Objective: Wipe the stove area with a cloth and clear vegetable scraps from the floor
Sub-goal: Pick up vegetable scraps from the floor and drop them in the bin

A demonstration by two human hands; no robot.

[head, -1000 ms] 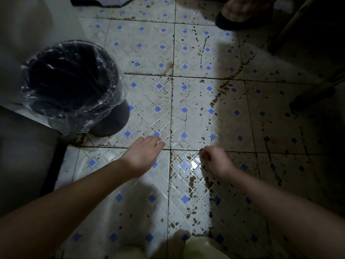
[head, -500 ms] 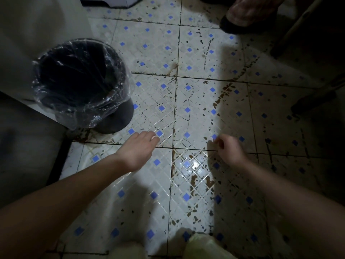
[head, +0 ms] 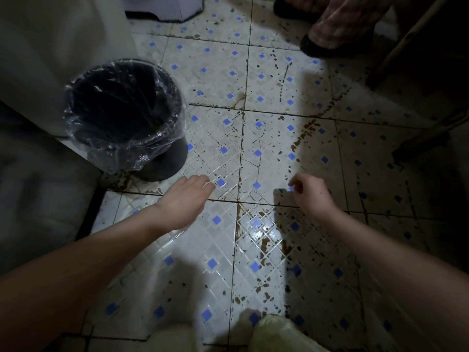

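The tiled floor (head: pixel 177 252) in front of the plastic-lined bin (head: pixel 167 161) is flecked with brown marks. Which of them, if any, are vegetable scraps cannot be told. The left hand (head: pixel 186 199) is low over the tiles just in front of the bin's base, with fingers straight, relaxed and holding nothing. The right hand (head: pixel 313 194) is well to the right of the bin, also low, its fingers curled toward the thumb. Whether they pinch anything cannot be told. Beyond the bin to the right stands a slippered foot (head: pixel 337 29).
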